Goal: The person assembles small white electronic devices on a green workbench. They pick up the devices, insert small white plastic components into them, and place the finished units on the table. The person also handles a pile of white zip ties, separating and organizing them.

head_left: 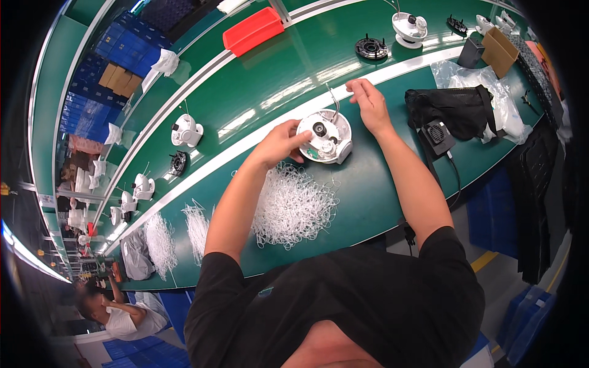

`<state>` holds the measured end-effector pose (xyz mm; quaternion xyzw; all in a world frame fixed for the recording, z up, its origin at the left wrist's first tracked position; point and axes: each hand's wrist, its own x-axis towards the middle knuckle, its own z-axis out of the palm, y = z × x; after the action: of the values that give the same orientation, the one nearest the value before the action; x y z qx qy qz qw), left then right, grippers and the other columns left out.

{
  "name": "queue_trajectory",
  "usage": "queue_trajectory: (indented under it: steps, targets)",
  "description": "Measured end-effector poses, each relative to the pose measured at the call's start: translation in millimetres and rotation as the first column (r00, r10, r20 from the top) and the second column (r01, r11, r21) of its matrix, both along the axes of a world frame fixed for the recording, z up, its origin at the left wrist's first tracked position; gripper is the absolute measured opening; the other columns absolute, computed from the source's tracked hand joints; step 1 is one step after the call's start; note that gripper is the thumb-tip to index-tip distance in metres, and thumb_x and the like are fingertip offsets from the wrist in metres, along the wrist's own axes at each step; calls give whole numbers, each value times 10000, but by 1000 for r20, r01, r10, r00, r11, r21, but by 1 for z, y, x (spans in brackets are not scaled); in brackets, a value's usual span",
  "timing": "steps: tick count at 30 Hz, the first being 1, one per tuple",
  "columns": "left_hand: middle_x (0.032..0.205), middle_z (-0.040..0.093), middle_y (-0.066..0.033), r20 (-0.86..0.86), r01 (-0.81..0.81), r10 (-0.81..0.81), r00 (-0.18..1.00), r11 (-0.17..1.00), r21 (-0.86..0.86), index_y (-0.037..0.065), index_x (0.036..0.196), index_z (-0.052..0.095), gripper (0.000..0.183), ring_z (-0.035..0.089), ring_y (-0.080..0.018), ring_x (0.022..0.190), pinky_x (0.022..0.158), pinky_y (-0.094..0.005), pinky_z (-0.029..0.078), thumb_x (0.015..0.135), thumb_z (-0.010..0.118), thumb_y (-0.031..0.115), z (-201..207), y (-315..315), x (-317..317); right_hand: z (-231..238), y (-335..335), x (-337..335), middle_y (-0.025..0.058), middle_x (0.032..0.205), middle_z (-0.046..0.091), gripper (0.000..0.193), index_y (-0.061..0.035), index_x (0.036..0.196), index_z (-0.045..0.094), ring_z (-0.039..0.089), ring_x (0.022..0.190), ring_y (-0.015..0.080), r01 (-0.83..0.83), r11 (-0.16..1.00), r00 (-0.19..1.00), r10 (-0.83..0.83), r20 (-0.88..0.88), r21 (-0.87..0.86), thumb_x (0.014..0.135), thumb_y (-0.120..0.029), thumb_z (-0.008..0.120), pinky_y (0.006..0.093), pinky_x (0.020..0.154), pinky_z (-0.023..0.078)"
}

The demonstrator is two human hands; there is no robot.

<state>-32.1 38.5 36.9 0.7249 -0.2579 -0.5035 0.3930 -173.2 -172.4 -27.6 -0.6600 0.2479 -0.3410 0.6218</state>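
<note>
A round white camera housing with a dark lens stands on the near side of the green bench, beside the white strip. My left hand grips its left side, the thumb over the front face. A thin pale cable rises from its top. To the right of the cable, my right hand is raised, its fingers bent and drawn together; whatever they pinch, if anything, is too small to make out. Below the housing lies a heap of thin white looped strings.
More white camera units and black round bases stand along the far belt. A red bin lies beyond. On the right are a black bag, a small black fan-like device and clear plastic. A co-worker sits at lower left.
</note>
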Motion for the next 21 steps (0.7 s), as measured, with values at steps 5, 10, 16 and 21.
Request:
queue_trajectory:
  steps: [5,10,16,21]
  targets:
    - [1063,679,-149,-247,-201,175,953,976,-84,-55,1206,553,309,708,-222,904,710,-330,626,1013,537,186,-5,-5,4,-33,-2,6,86,848,687,309,-12,1019,657,629,753,174,34,997,989,-44,-142,-73,978,-308,579,322,713,494]
    - [1152,621,-225,-355,-541,445,822,804,-246,-118,1209,495,314,677,-341,954,782,-406,632,1016,469,129,-15,-37,55,-22,5,5,98,825,685,284,-27,1005,664,637,757,220,-45,985,978,10,-208,-166,957,-301,607,340,723,495]
    - [1209,570,-252,-457,-817,683,570,530,-228,-129,1260,441,358,646,-367,1021,819,-427,641,1058,419,166,-50,-74,125,-27,-1,5,83,822,697,223,-20,971,670,643,721,169,-63,991,984,42,-171,-122,927,-237,644,315,692,500]
    - [1170,572,-193,-463,-806,665,587,533,-257,-87,1247,475,407,659,-322,893,739,-382,630,1034,525,256,-62,-68,125,-35,-2,7,129,810,695,248,-5,956,674,657,733,220,-54,977,983,17,-180,-205,917,-249,653,337,686,501]
